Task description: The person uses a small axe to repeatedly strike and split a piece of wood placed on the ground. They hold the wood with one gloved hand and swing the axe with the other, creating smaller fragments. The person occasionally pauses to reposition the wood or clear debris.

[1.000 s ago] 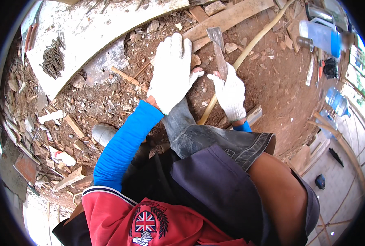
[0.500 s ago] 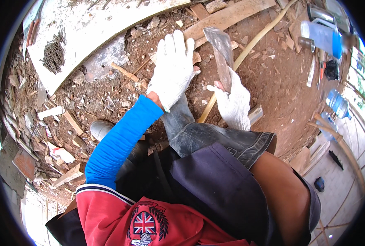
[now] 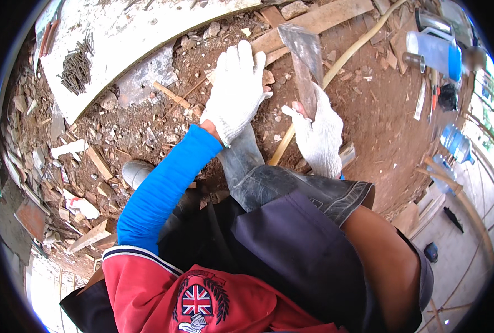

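Note:
My left hand (image 3: 237, 91), in a white knitted glove, lies palm down with its fingers stretched out. Its wrist is just beyond the dark grey boot (image 3: 240, 155), and bits of wood and stone show around the fingertips. What lies under the palm is hidden. My right hand (image 3: 320, 136), also gloved, is closed round the lower end of a worn machete (image 3: 307, 58). The broad, dull blade points away from me and widens toward its far end. The machete is held apart from my left hand, over the dirt and near a long pale pole (image 3: 341, 61).
A wooden plank (image 3: 330, 16) lies at the far side. Far left, a pale board (image 3: 119, 33) carries a pile of nails (image 3: 77, 66). Rubble and wood scraps cover the left ground. A plastic jug (image 3: 433, 50) and a water bottle (image 3: 457, 142) lie to the right.
My right hand has shifted slightly to the right and the machete has turned, showing more of its broad face. My left hand stays nearly in place.

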`<state>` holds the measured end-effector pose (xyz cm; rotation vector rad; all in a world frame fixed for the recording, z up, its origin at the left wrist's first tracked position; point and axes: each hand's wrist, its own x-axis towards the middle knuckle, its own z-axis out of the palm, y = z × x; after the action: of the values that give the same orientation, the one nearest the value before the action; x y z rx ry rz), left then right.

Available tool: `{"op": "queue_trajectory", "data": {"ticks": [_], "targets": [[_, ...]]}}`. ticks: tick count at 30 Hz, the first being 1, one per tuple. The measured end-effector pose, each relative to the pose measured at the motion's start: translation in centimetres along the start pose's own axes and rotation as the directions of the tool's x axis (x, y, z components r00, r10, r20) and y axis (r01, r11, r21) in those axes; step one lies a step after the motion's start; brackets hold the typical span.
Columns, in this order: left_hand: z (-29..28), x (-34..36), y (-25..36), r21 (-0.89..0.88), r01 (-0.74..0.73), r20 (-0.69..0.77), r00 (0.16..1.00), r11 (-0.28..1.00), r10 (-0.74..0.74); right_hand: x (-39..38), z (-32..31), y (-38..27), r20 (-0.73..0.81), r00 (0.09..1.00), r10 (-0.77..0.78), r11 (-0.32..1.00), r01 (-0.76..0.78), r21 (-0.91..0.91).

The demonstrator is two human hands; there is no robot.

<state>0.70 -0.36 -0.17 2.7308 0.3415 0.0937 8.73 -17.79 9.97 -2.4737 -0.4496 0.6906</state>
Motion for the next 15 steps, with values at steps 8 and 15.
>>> {"op": "queue_trajectory", "data": {"ticks": [8,15], "targets": [[0.0,0.1,0.4,0.001,0.000,0.010,1.000,1.000,0.000,-0.4,0.0,1.6,-0.013,0.998,-0.058,0.996,0.057,-0.061],[0.5,0.7,0.4,0.056,0.017,0.081,0.996,0.998,-0.021,1.8,1.8,2.5,0.061,0.998,-0.029,0.857,0.056,-0.512]]}}
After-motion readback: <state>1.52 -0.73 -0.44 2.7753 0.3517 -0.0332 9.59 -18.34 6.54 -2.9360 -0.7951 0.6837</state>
